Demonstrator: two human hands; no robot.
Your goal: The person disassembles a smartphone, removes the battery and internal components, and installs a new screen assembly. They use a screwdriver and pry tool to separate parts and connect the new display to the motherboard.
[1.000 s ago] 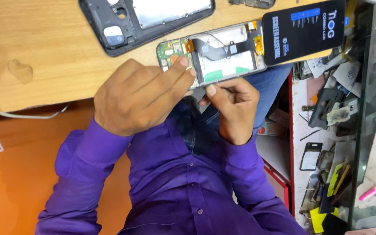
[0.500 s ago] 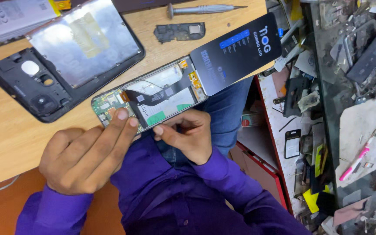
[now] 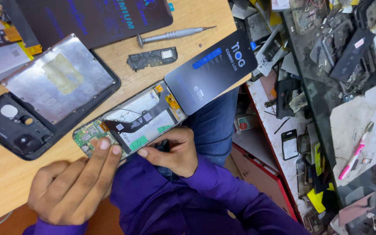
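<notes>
Fingers of the left hand [image 3: 72,185] press flat on the opened phone [image 3: 129,122] at the desk [image 3: 5,182] edge, steadying it; the right hand [image 3: 172,150] pinches its near rim, perhaps holding a small tool.

Opened phone [image 3: 131,122] on tabletop [image 3: 5,182] edge before you — back cover [image 3: 44,95] to its left, screwdriver [image 3: 170,35] behind.

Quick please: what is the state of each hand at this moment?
Left hand: open, two fingertips pressing on the opened phone at its circuit-board end.
Right hand: curled, fingertips touching the phone's near edge; whether it pinches anything cannot be told.
</notes>
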